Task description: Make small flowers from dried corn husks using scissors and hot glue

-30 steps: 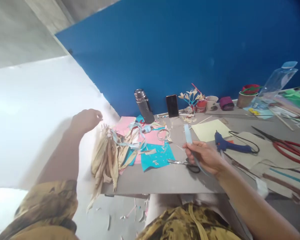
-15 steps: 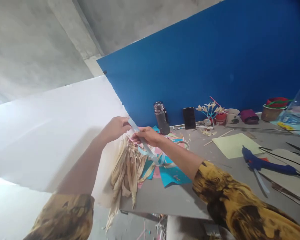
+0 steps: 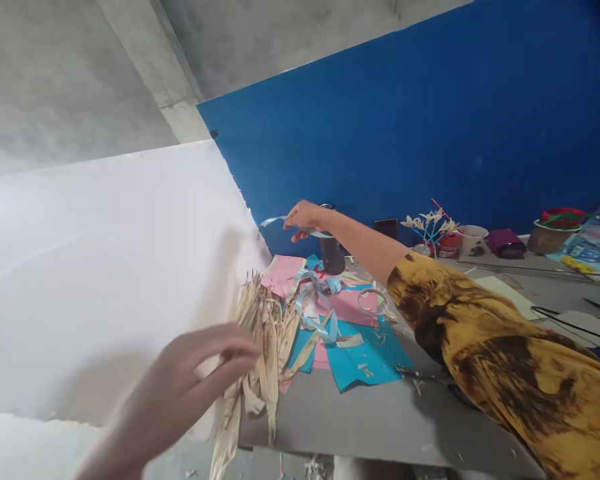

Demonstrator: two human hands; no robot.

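Observation:
My right hand [image 3: 307, 217] is raised at the far left of the table, in front of the blue wall, pinching a pale blue paper strip [image 3: 275, 221] that sticks out to the left. My left hand [image 3: 190, 377] hangs low and near the camera, blurred, fingers loosely apart and holding nothing, just left of a bundle of dried corn husks [image 3: 263, 333] that droops over the table's front edge. Curled blue ribbon scraps [image 3: 315, 300] lie on pink and cyan paper sheets [image 3: 360, 350] beside the husks.
A dark flask [image 3: 331, 253] stands behind my right arm. Further right are a phone [image 3: 387, 228], a small husk-flower model [image 3: 430, 223], cups [image 3: 473, 239], a round tape ring [image 3: 373, 300] and scissors [image 3: 430, 377]. A white board [image 3: 105, 267] flanks the grey table [image 3: 370, 420].
The hands met over the husks half a second ago. Now my left hand has let go and dropped towards the camera, and my right hand has lifted the strip towards the wall.

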